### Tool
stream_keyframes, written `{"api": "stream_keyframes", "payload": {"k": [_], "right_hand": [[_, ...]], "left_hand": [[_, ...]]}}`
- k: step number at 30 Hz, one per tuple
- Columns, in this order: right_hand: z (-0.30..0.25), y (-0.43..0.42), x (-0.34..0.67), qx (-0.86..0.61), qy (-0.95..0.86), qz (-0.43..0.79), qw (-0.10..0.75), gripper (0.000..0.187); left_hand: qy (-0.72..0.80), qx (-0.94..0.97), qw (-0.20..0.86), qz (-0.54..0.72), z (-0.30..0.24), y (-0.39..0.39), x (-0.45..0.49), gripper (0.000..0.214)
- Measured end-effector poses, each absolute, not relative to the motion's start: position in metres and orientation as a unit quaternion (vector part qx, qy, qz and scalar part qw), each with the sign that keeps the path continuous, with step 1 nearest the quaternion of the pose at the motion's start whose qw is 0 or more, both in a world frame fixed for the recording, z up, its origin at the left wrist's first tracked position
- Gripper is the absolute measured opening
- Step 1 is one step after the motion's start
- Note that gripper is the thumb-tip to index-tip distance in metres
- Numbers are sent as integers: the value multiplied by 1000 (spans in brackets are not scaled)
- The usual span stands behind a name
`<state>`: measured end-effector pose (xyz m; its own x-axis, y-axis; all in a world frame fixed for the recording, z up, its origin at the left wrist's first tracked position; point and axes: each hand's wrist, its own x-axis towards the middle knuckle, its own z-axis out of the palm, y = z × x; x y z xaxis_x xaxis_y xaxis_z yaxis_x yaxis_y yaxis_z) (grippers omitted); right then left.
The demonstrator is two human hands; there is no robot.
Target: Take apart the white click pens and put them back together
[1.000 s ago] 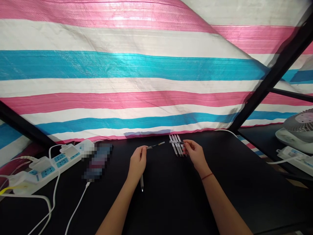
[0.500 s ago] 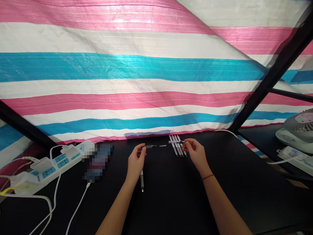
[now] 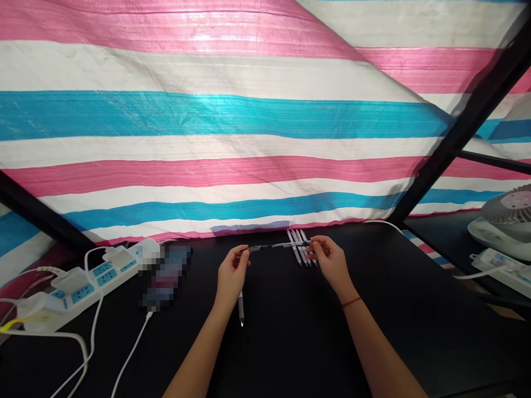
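Note:
My left hand (image 3: 232,275) pinches the dark front part of a pen (image 3: 257,249) between thumb and fingers, with a thin refill pointing right. Opposite it, my right hand (image 3: 331,260) pinches a light pen barrel (image 3: 292,244), held nearly level. The refill's free end meets the barrel's open end; how deep it sits inside cannot be made out. Several white pens (image 3: 295,251) lie side by side on the black table, partly behind the barrel and my right fingers. Another pen (image 3: 241,310) lies beside my left wrist, its upper end hidden.
A blurred phone (image 3: 168,276) lies on the left, with a white cable (image 3: 135,345) plugged in. Beyond it stands a power strip (image 3: 103,276) with chargers. To the right are a fan (image 3: 508,215) and a second power strip (image 3: 504,268). Striped sheeting hangs behind the table.
My right hand has shifted slightly left with the barrel, closing the gap to the refill. My left hand has barely moved.

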<state>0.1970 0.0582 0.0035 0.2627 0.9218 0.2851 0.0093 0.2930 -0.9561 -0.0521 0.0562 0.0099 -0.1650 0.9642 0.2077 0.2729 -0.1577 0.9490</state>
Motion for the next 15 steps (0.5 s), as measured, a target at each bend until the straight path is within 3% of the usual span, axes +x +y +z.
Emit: {"api": "stream_keyframes", "payload": {"k": [15], "right_hand": [[4, 58, 195, -475, -478, 355, 648, 32]], "left_hand": [[545, 558, 340, 525, 9, 55, -48, 35]]}}
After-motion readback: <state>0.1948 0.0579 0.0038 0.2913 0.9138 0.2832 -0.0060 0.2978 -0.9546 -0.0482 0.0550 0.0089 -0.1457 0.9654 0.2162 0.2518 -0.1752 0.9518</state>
